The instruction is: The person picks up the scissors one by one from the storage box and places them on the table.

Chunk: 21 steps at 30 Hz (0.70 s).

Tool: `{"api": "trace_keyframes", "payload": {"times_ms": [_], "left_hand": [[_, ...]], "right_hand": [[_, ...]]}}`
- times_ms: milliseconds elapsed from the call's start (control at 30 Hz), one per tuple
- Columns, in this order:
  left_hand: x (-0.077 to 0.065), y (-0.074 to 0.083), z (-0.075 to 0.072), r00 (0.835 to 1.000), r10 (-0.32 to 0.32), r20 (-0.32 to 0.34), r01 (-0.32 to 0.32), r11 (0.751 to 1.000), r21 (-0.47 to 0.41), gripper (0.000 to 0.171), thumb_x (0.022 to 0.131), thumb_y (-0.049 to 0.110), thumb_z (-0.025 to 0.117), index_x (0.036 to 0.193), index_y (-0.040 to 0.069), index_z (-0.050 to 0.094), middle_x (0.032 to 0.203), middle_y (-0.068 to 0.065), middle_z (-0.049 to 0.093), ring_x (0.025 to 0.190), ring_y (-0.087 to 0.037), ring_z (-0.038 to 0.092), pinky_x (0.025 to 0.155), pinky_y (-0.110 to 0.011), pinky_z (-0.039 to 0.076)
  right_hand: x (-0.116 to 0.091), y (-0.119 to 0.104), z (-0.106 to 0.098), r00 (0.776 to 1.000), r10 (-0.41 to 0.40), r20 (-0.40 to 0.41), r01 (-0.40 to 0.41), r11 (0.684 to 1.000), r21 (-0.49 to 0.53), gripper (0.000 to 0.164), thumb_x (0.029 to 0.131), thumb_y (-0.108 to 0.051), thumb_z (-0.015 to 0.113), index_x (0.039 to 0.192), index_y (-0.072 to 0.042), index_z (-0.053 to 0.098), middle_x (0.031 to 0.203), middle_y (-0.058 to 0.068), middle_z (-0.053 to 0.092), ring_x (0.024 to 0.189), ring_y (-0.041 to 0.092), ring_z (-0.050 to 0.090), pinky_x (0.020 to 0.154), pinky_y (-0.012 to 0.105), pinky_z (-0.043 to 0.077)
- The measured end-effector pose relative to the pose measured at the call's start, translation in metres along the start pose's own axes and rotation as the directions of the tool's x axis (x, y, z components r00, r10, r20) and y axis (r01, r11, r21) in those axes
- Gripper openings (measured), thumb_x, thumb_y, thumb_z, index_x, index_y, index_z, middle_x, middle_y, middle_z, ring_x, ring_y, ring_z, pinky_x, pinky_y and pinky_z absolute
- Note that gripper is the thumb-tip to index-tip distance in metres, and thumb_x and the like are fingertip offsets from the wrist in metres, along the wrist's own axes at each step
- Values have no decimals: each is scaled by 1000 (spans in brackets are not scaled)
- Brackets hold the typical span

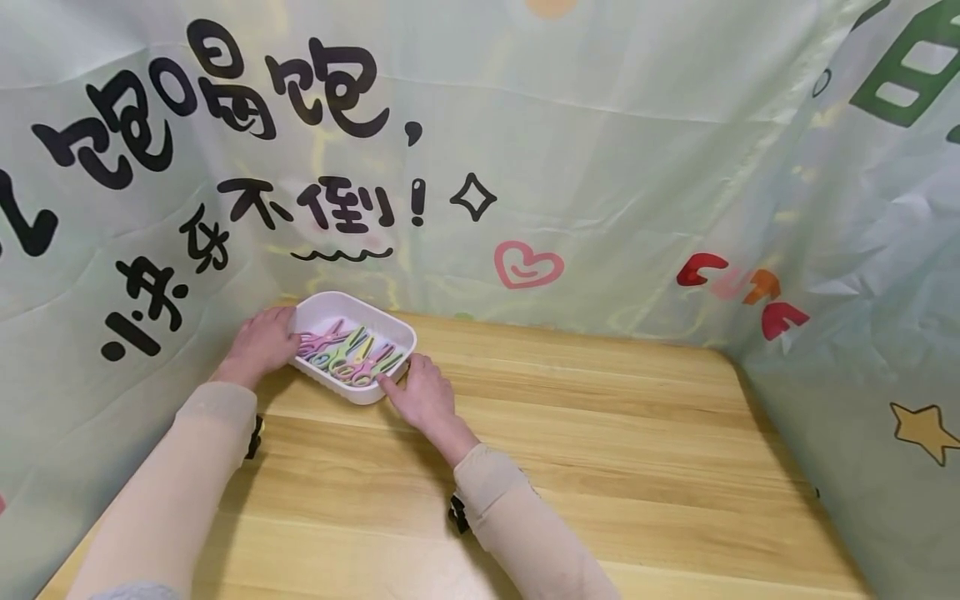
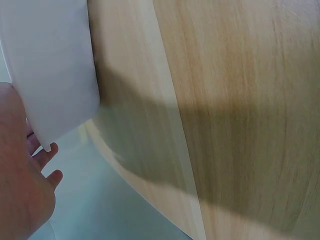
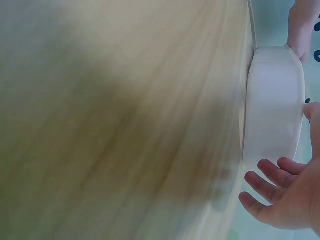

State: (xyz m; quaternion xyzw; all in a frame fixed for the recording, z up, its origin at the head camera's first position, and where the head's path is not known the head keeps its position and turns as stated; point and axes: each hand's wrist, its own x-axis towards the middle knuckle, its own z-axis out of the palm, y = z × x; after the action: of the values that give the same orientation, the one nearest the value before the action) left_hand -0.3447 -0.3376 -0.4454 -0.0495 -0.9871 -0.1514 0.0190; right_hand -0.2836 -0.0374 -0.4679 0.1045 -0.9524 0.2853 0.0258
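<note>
A white plastic storage box (image 1: 330, 387) sits at the back left of the wooden table, with several pastel-handled scissors (image 1: 362, 367) lying inside. My left hand (image 1: 262, 342) holds its left end, and in the left wrist view the fingertips (image 2: 48, 154) show past the rim's corner. At the opposite end, my right hand (image 1: 426, 392) grips the near right corner with the thumb over the rim. The right wrist view shows that hand's other fingers (image 3: 265, 187) spread along the outer wall.
Printed cloth (image 1: 630, 183) with black lettering, a heart and stars hangs behind the table and at both sides. The wooden tabletop (image 1: 600, 433) extends to the right and front of the box. Dark wrist-worn devices (image 1: 458, 514) show under the sleeves.
</note>
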Motion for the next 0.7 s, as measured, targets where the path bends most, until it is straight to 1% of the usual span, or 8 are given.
{"api": "trace_keyframes", "payload": {"times_ms": [233,400,600,700], "left_hand": [[0,3,-1,1000,4,4,-4,1000,4,69,100,21,51,155,-15,28,156,-38,29,145,-58,23,119,-73,13],[-3,8,-1,1000,7,10,-7,1000,-6,70,100,23,53,154,-15,28,155,-39,31,144,-58,24,119,-72,13],[-5,12,1,999,27,-41,-27,1000,-9,66,97,20,56,150,-15,37,151,-37,39,141,-56,32,119,-70,18],[-8,12,4,998,26,-53,-27,999,-26,65,96,17,56,150,-15,38,151,-37,40,140,-56,33,119,-70,19]], "right_hand": [[0,4,-3,1000,6,20,-6,1000,21,70,99,-59,57,144,-6,54,131,9,64,118,27,61,97,45,53],[1,9,-7,1000,3,23,-4,999,46,67,100,-55,58,143,-4,55,131,10,63,118,28,62,96,44,54],[2,17,-13,999,20,26,-22,997,73,66,99,-51,57,144,-3,53,134,11,62,120,29,61,99,46,53],[2,21,-14,999,27,29,-29,997,74,67,99,-51,56,145,-3,53,135,12,62,121,30,61,100,46,53]]}}
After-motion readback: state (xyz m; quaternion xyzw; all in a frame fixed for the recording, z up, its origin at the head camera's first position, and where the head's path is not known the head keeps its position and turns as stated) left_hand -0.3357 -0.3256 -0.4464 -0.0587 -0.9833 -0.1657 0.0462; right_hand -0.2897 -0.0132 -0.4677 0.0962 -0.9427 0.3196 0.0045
